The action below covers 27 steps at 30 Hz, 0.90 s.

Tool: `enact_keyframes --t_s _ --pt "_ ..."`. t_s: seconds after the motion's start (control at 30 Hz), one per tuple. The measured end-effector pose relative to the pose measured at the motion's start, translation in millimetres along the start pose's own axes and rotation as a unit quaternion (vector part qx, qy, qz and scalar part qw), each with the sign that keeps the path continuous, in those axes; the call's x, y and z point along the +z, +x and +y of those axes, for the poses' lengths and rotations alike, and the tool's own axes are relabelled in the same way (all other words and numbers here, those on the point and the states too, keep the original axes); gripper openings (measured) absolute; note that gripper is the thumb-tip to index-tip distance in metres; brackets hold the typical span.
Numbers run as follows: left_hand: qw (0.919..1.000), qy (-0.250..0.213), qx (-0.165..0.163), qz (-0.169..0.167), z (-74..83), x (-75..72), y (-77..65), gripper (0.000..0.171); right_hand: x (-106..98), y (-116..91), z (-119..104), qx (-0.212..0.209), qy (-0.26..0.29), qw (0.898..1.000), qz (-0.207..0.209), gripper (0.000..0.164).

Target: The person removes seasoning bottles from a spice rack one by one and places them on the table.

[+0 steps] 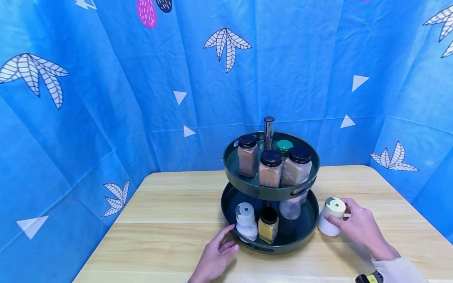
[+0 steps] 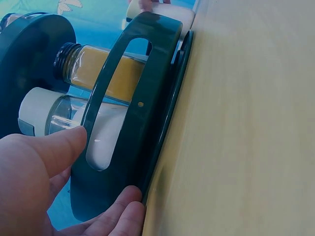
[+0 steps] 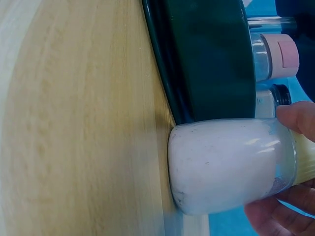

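Note:
A dark green two-tier round rack stands on the table, its lower tray (image 1: pixel 295 245) holding a white-capped jar of white powder (image 1: pixel 246 226), a black-capped jar of yellow spice (image 1: pixel 268 227) and a pink-capped jar (image 3: pixel 283 56). My left hand (image 1: pixel 216 253) touches this tray's outer left side with loosely extended digits, beside the handle slot. To the right of the rack, my right hand (image 1: pixel 362 228) grips a cream-lidded jar of white powder (image 3: pixel 226 167) around its lid. That jar is upright, its base at the tabletop close to the tray.
On the upper tray (image 1: pixel 244 188) stand several spice jars, black-capped ones and a green-capped one (image 1: pixel 284 147). A metal post (image 1: pixel 269 131) rises through the rack. Behind the wooden table (image 1: pixel 170 228) hangs a blue patterned curtain (image 1: pixel 219 98).

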<state>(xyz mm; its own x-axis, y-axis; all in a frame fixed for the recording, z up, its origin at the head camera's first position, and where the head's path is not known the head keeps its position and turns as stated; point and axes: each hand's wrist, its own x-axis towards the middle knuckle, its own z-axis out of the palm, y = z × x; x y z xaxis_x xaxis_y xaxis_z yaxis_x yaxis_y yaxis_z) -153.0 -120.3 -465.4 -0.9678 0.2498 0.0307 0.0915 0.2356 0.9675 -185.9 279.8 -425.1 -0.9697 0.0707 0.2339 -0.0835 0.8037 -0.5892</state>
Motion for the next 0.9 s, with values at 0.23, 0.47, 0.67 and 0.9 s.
enact_keyframes --t_s 0.23,0.47,0.67,0.9 --pt "1.0000 0.002 0.002 0.000 0.0 0.4 -0.3 0.057 0.1 0.1 -0.8 -0.003 -0.006 1.000 0.003 0.079" --pt "0.9999 0.010 0.007 0.001 -0.9 -0.1 0.2 0.057 0.3 0.5 -0.8 -0.011 -0.009 1.000 0.009 0.077" --pt "1.0000 0.008 0.003 0.002 -0.2 0.0 0.5 0.056 -0.1 0.6 -0.5 -0.010 -0.010 1.000 0.005 0.078" --pt "1.0000 0.007 0.000 0.002 0.0 0.0 0.1 0.056 -6.5 1.5 -4.9 -0.018 -0.014 1.000 -0.005 0.083"
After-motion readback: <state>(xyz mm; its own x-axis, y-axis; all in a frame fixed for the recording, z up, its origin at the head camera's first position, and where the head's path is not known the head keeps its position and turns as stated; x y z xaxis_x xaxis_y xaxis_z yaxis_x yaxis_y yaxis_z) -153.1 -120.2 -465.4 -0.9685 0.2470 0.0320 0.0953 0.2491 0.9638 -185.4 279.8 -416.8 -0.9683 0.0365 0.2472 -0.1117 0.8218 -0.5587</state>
